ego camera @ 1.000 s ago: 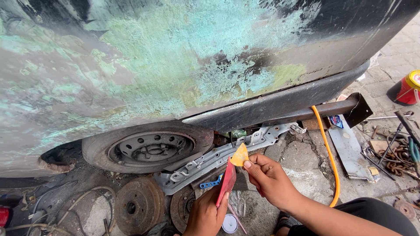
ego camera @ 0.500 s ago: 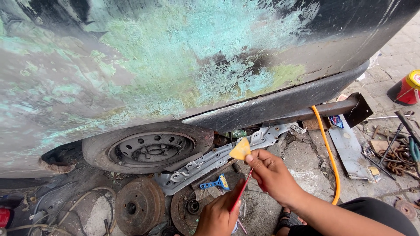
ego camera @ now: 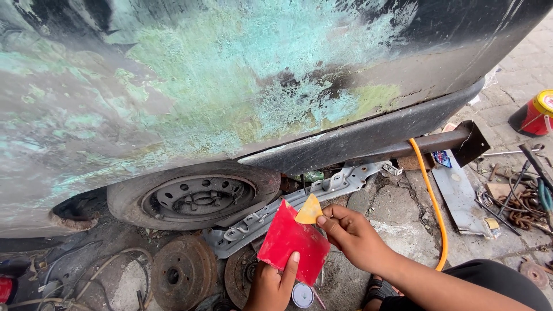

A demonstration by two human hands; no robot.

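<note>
My left hand (ego camera: 271, 285) holds a flat red plastic card (ego camera: 294, 242) by its lower edge, its face turned up. My right hand (ego camera: 352, 236) pinches a small yellow spreader (ego camera: 309, 211) at the card's upper right corner, touching it. Both hands sit low in the frame, in front of a sanded car body panel (ego camera: 230, 75) patched with green and grey filler. A black sill (ego camera: 368, 135) runs under the panel.
A wheel with tyre (ego camera: 193, 196) lies under the car, brake drums (ego camera: 183, 273) and a metal bracket (ego camera: 311, 193) on the ground beside it. An orange hose (ego camera: 432, 207), scrap metal and tools (ego camera: 512, 196) and a red and yellow can (ego camera: 536, 115) lie at the right.
The red card, held edge-on a moment ago, has turned flat with its face up. My right hand has stayed at its upper corner with the yellow spreader.
</note>
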